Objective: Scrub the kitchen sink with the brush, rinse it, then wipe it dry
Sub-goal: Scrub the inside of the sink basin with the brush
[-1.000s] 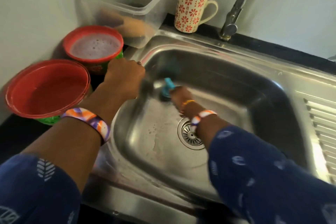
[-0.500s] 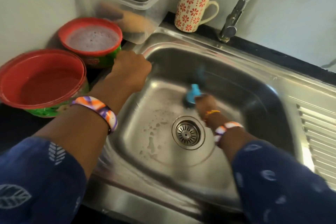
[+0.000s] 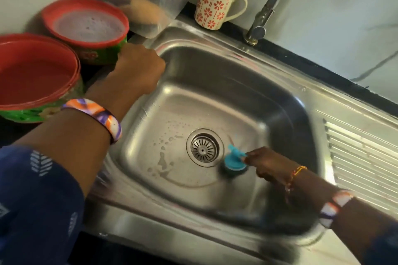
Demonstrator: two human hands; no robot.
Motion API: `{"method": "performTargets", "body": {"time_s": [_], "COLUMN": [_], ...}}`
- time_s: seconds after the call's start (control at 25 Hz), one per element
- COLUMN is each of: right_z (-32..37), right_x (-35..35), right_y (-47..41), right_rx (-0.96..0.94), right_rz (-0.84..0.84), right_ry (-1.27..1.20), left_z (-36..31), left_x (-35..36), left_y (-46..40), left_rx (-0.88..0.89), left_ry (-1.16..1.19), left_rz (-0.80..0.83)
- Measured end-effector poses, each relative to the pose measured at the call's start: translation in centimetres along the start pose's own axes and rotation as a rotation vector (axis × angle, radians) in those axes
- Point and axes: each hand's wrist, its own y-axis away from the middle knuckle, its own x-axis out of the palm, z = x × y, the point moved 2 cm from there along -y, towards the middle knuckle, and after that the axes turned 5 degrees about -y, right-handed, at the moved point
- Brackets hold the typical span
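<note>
Scrubbing: blue round brush (image 3: 233,162), dark bristles, beside drain (image 3: 203,147).

We see bare steel across the back and left of the sink (image 3: 269,92) floor; the brush (image 3: 233,162) sits just right of the drain (image 3: 203,147). Two red bowls (image 3: 86,28) and a mug (image 3: 217,0) crowd the worktop's (image 3: 323,71) far edge.

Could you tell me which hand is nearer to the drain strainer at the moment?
The right hand, holding the brush just right of the drain strainer. The left hand rests at the sink's far-left rim, well away.
</note>
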Motion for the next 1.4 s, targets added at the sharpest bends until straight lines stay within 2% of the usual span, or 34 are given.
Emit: {"method": "performTargets", "body": {"time_s": [0.04,0.12,0.2,0.24,0.36,0.44,0.52,0.56,0.68,0.84,0.88,1.08,1.16,1.28,1.32,1.4], "right_z": [0.5,3.3,5.8,6.5,3.9,1.8,1.6,2.6,5.0,1.5,1.0,4.8,3.7,1.4,1.1,2.2], "right_x": [0.5,-0.4,-1.9,-2.4,-1.2,0.1,-0.7,-1.7,-2.9,-0.7,-0.7,-4.0,-2.4,-0.4,-0.9,-3.1], "right_y": [0.8,-0.6,-4.4,-5.4,-1.7,2.8,1.3,-1.2,-4.9,2.4,2.9,-5.4,-3.0,3.4,2.9,-1.4], "right_rx": [-0.029,-0.102,-0.090,-0.082,-0.142,-0.049,-0.078,-0.103,-0.099,-0.012,0.026,-0.035,-0.099,0.004,0.004,-0.071], "right_rz": [0.034,-0.077,-0.257,-0.260,-0.070,0.082,0.017,-0.082,-0.135,0.202,0.218,-0.175,-0.071,0.216,0.197,-0.041], "right_ry": [0.041,0.170,0.104,0.040,0.056,0.066,0.214,0.225,0.034,-0.043,-0.020,0.064,0.071,0.070,0.142,0.205], "left_z": [-0.2,-0.3,-0.6,-1.0,-1.4,-1.2,-0.9,-0.8,-1.2,-0.9,-0.7,-1.3,-0.9,-0.5,-0.6,-0.7], "left_x": [-0.1,-0.2,0.0,0.0,0.1,0.5,0.5,0.3,0.0,0.0,0.1,-0.1,-0.2,-0.2,-0.2,-0.2], "left_y": [0.1,0.3,0.4,0.4,0.7,1.0,1.0,1.0,1.0,1.2,1.2,1.1,1.0,1.1,1.1,1.0], "left_rx": [0.007,0.014,0.028,0.035,0.046,0.035,0.039,0.041,0.033,0.028,0.027,0.071,0.053,0.038,0.045,0.068], "left_ry": [0.002,-0.021,-0.037,-0.038,-0.067,-0.061,-0.054,-0.060,-0.055,-0.029,-0.023,-0.057,-0.054,-0.031,-0.029,-0.036], "left_rz": [0.000,0.002,0.000,-0.003,0.012,0.023,0.036,0.042,0.038,0.015,0.007,0.024,0.026,0.024,0.022,0.025]}}
